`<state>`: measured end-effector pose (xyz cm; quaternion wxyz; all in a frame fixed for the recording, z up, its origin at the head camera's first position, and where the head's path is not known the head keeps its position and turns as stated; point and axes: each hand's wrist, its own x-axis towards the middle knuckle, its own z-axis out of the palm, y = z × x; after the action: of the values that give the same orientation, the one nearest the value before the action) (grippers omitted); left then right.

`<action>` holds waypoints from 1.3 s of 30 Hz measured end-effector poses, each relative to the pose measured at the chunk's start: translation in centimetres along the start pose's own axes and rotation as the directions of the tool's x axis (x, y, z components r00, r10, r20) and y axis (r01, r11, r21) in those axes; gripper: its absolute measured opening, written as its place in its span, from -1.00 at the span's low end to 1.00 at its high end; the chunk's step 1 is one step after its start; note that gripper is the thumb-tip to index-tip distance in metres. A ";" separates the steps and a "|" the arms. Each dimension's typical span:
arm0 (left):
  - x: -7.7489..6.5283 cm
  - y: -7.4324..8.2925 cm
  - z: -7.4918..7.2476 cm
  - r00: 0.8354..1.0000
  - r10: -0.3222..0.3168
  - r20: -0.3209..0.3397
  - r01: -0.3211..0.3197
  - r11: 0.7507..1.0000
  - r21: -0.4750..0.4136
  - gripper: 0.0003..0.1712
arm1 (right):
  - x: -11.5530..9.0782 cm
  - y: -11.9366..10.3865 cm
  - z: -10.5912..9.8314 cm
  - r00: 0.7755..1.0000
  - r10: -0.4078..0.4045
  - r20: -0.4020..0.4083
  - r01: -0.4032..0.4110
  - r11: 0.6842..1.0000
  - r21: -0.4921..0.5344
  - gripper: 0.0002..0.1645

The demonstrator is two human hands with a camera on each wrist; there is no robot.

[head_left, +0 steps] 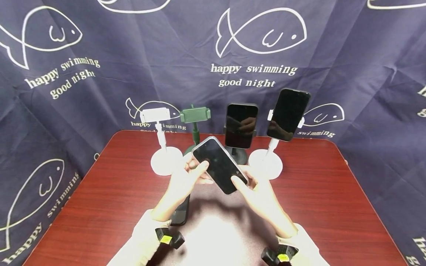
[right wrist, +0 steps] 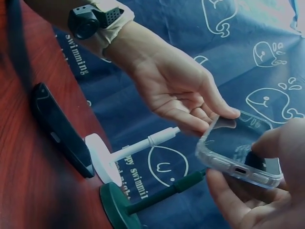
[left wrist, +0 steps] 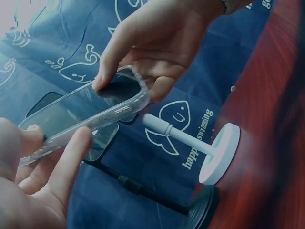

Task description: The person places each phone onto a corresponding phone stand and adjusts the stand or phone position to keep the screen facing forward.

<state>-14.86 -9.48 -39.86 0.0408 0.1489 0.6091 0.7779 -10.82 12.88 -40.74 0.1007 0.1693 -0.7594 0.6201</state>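
Clear-cased phone [head_left: 220,165] held above the counter [head_left: 316,192], screen up, long axis slanting far-left to near-right. Left hand [head_left: 184,177] pinches its left side near the far end, thumb on glass; right hand [head_left: 257,186] grips the near end likewise. Green stand [head_left: 195,115], clamp bare, lies just beyond the far end, left hand nearer; base partly hidden, clamp gap hard to judge. Bare white stand [head_left: 163,163] at left; phone-bearing black stand [head_left: 241,157] and second white stand [head_left: 261,164] at right. Dark phone [head_left: 180,214] beneath left forearm [head_left: 166,203].
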 end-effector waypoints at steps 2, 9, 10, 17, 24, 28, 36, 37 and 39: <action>0.0 0.0 0.0 1.000 0.019 -0.011 -0.020 1.000 -0.022 -0.78 | 0.0 0.1 0.2 1.000 -0.005 -0.018 0.005 1.000 -0.017 -0.74; 0.1 0.2 -0.2 0.997 0.078 0.000 -0.078 0.997 0.004 -0.85 | -0.2 0.0 0.4 1.000 0.024 0.011 -0.024 0.999 0.034 -0.80; 0.1 0.3 -0.2 0.996 0.086 0.010 -0.086 0.996 0.016 -0.85 | -0.2 -0.1 0.3 0.999 0.031 0.026 -0.032 0.999 0.031 -0.82; 0.1 1.3 -0.6 0.992 0.120 0.039 -0.126 0.967 0.219 -0.75 | -0.1 -0.3 0.4 0.984 0.132 0.119 -0.135 0.991 0.014 -0.87; 0.0 1.7 -1.3 0.985 0.164 0.050 -0.170 0.904 0.391 -0.86 | -0.1 -0.3 1.1 0.972 0.188 0.138 -0.186 0.982 -0.029 -0.87; -0.2 1.9 -1.6 0.984 0.174 0.039 -0.175 0.898 0.404 -0.90 | 0.1 -0.4 1.4 0.968 0.195 0.155 -0.196 0.980 -0.011 -0.78; -0.3 2.8 -1.8 0.986 0.168 0.024 -0.162 0.893 0.420 -0.69 | 0.6 -1.0 1.9 0.967 0.197 0.159 -0.197 0.980 -0.016 -0.65; -0.2 2.9 -1.8 0.986 0.165 0.022 -0.159 0.892 0.423 -0.68 | 0.6 -1.1 1.9 0.968 0.198 0.157 -0.198 0.980 -0.012 -0.66; -0.1 3.1 -1.9 0.986 0.165 0.018 -0.156 0.886 0.437 -0.68 | 0.6 -1.2 2.1 0.971 0.189 0.147 -0.189 0.982 -0.009 -0.69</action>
<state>-14.90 -12.07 -37.26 -0.0643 0.1963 0.7540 0.6235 -10.82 10.54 -39.83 -0.0154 0.1418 -0.7759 0.6146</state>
